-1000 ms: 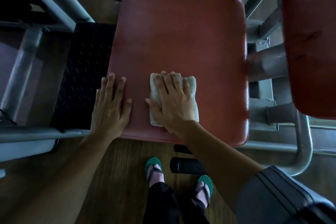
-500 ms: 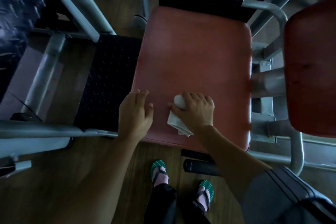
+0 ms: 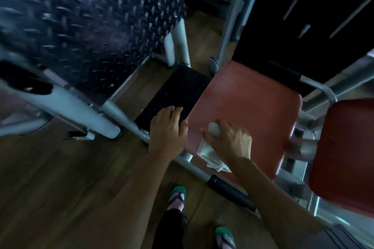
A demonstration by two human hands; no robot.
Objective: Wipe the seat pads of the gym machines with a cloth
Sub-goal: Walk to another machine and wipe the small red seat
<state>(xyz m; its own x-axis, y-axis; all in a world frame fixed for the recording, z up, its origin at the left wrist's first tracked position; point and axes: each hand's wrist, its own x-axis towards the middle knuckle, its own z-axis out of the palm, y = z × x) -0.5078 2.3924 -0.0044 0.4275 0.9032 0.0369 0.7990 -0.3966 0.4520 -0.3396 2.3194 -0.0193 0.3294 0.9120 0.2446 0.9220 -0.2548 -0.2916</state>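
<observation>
A red seat pad (image 3: 249, 105) of a gym machine fills the middle right. My right hand (image 3: 230, 139) is closed around a pale cloth (image 3: 210, 153), bunched in the fist, with a loose end hanging over the pad's near edge. My left hand (image 3: 166, 129) hovers at the pad's left near corner with its fingers apart and holds nothing. A second red pad (image 3: 344, 153) sits at the right edge.
A black checker-plate footplate (image 3: 174, 89) lies left of the seat. A big tilted checker-plate panel (image 3: 81, 22) and grey frame tubes (image 3: 81, 109) fill the upper left. A black foam roller handle (image 3: 230, 192) pokes out below the seat. My feet in green sandals (image 3: 178, 196) stand on wooden floor.
My right hand went from flat on the spread cloth to bunching it and lifting it at the seat's near edge. My left hand came off the pad. The view swung up and left.
</observation>
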